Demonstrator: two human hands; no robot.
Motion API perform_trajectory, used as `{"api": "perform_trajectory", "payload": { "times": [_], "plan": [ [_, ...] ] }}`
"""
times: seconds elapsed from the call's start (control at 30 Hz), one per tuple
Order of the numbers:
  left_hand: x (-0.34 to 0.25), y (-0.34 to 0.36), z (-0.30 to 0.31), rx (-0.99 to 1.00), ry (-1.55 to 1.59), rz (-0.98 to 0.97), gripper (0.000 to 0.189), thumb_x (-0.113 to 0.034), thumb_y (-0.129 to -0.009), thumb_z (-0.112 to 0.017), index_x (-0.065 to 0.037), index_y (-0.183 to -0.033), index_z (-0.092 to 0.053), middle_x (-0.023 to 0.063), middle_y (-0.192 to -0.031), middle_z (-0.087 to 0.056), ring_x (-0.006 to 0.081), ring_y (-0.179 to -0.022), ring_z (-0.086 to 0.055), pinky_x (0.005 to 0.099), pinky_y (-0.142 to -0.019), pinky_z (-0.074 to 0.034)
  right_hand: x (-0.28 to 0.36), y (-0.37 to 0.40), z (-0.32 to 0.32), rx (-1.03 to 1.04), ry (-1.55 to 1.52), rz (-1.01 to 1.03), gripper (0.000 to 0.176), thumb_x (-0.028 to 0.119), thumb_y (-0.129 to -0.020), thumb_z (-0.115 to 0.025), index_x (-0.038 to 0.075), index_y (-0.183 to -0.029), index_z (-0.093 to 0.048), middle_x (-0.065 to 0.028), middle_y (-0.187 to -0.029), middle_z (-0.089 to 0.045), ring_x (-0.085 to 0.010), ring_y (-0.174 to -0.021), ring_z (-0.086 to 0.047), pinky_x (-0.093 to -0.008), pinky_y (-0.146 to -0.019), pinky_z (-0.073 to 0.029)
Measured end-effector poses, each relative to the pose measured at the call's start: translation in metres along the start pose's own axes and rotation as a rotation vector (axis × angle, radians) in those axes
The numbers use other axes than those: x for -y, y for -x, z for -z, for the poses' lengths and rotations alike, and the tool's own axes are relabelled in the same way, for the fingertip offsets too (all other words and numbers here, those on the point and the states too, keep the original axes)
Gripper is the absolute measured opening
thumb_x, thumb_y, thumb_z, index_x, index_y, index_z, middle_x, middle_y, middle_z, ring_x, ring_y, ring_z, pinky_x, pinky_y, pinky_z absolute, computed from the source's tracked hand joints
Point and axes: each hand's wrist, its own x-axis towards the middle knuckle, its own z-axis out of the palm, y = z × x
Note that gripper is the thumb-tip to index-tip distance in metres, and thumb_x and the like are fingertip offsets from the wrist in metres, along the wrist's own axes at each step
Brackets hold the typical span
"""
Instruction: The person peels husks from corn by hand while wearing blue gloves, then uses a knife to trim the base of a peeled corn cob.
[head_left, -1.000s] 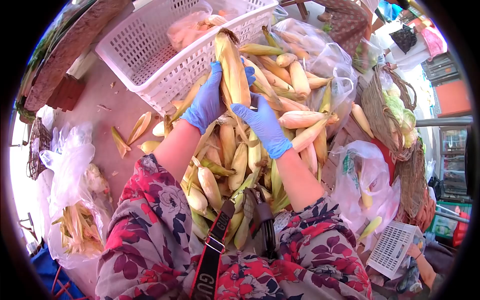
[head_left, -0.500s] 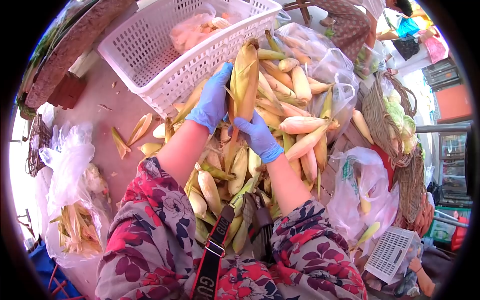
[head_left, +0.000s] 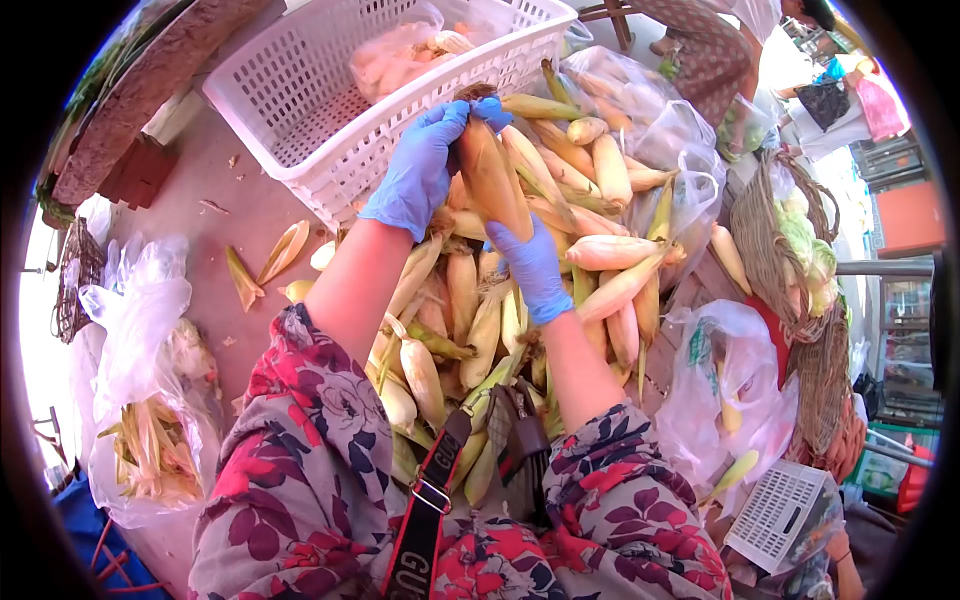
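Both my hands wear blue gloves and hold one ear of corn [head_left: 492, 180] that still has husk on it. My left hand [head_left: 420, 168] is wrapped round its upper end, near the dark silk tip. Around the lower end are the fingers of my right hand [head_left: 532, 268]. Beneath and beyond my hands lies a large pile of corn ears [head_left: 610, 250], some in pale husks, others in green leaves.
A white plastic crate [head_left: 300, 110] with a bag inside stands at the top. Clear bags [head_left: 145, 310] with husks lie left, another bag [head_left: 735, 380] right. A grey basket [head_left: 778, 515] is at lower right. People are at upper right; one wears patterned trousers [head_left: 705, 60].
My left hand has moved up to the tip of the ear. An outer green husk leaf no longer covers the ear's front, and the view has shifted slightly.
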Motion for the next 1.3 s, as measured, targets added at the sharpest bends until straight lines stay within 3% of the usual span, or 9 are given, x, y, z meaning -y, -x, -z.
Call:
{"api": "perform_trajectory", "payload": {
  "times": [0.17,0.4,0.5,0.7,0.77,0.9,0.93,1.07,1.3],
  "plan": [
    [0.014,-0.007,0.012,0.112,0.069,0.070,0.032,-0.020,-0.093,-0.048,0.002,-0.116,-0.050,0.0097,-0.103,-0.060,0.0199,-0.094,-0.060,0.0337,-0.087,-0.049,-0.020,-0.008,0.020,-0.019,0.085,0.052,0.049,0.028,-0.070,-0.077,0.001,-0.106,-0.055,-0.0038,-0.085,-0.062,-0.0082,-0.071,-0.055,-0.0229,-0.061,-0.046],
    [0.022,0.016,0.003,-0.294,0.335,0.310,0.028,-0.019,-0.095,-0.044,0.006,-0.106,-0.052,0.0102,-0.094,-0.060,0.0188,-0.084,-0.062,0.0293,-0.080,-0.054,-0.022,-0.016,0.043,0.086,0.245,0.219,0.060,0.019,-0.064,-0.080,0.004,-0.114,-0.050,-0.0058,-0.103,-0.057,-0.0109,-0.089,-0.054,-0.0266,-0.073,-0.048],
    [0.029,0.016,0.010,-0.413,0.576,0.215,0.030,-0.022,-0.095,-0.043,0.005,-0.106,-0.052,0.0107,-0.097,-0.059,0.0197,-0.090,-0.061,0.0300,-0.083,-0.053,-0.027,-0.024,0.037,-0.343,0.730,0.444,0.061,0.025,-0.068,-0.077,0.003,-0.117,-0.048,-0.0100,-0.119,-0.049,-0.0140,-0.103,-0.049,-0.0306,-0.083,-0.045],
    [0.039,0.017,-0.009,-0.367,0.792,0.160,0.030,-0.021,-0.094,-0.043,-0.002,-0.114,-0.053,0.0098,-0.112,-0.058,0.0187,-0.101,-0.059,0.0327,-0.091,-0.050,0.022,-0.010,-0.021,-0.208,0.193,0.765,0.091,0.039,-0.072,-0.074,-0.004,-0.135,-0.024,-0.0177,-0.135,-0.034,-0.0263,-0.124,-0.036,-0.0361,-0.104,-0.028],
    [0.052,0.025,-0.003,-0.069,0.993,0.200,0.031,-0.023,-0.094,-0.043,-0.003,-0.115,-0.053,0.0086,-0.108,-0.061,0.0179,-0.099,-0.060,0.0331,-0.089,-0.051,0.028,-0.017,-0.017,-0.140,-0.071,0.722,0.090,0.041,-0.074,-0.071,-0.002,-0.135,-0.022,-0.0158,-0.136,-0.035,-0.0235,-0.122,-0.038,-0.0337,-0.104,-0.030],
    [0.068,0.033,-0.008,-0.048,1.016,0.398,0.016,-0.013,-0.095,-0.039,-0.007,-0.088,-0.051,-0.0022,-0.072,-0.054,0.0089,-0.062,-0.054,0.0289,-0.079,-0.050,0.028,-0.026,0.001,-0.111,-0.482,0.485,0.059,0.035,-0.081,-0.067,-0.003,-0.120,-0.045,-0.0109,-0.111,-0.054,-0.0171,-0.101,-0.053,-0.0292,-0.090,-0.043],
    [0.069,0.037,-0.012,-0.004,0.935,0.297,0.017,-0.005,-0.092,-0.037,-0.009,-0.076,-0.042,-0.0057,-0.060,-0.037,0.0054,-0.049,-0.036,0.0228,-0.075,-0.047,0.029,-0.027,0.007,-0.127,-0.478,0.467,0.051,0.033,-0.082,-0.066,-0.003,-0.115,-0.050,-0.0099,-0.104,-0.058,-0.0160,-0.094,-0.056,-0.0283,-0.086,-0.045],
    [0.062,0.043,-0.015,0.144,0.870,0.476,0.016,-0.004,-0.091,-0.036,-0.011,-0.078,-0.041,-0.0070,-0.055,-0.030,0.0037,-0.046,-0.028,0.0152,-0.054,-0.035,0.037,-0.043,0.020,-0.236,-0.817,0.187,0.029,0.030,-0.083,-0.061,0.003,-0.091,-0.055,-0.0100,-0.079,-0.059,-0.0196,-0.066,-0.059,-0.0313,-0.064,-0.050],
    [0.052,0.067,-0.055,-0.265,0.487,0.511,0.015,-0.011,-0.094,-0.037,-0.008,-0.083,-0.046,-0.0062,-0.052,-0.032,0.0058,-0.044,-0.026,0.0167,-0.044,-0.026,0.010,-0.093,0.079,-0.153,-0.880,-0.272,0.040,0.034,-0.078,-0.061,-0.002,-0.093,-0.051,-0.0166,-0.077,-0.057,-0.0305,-0.066,-0.057,-0.0428,-0.063,-0.051]
  ]
}}
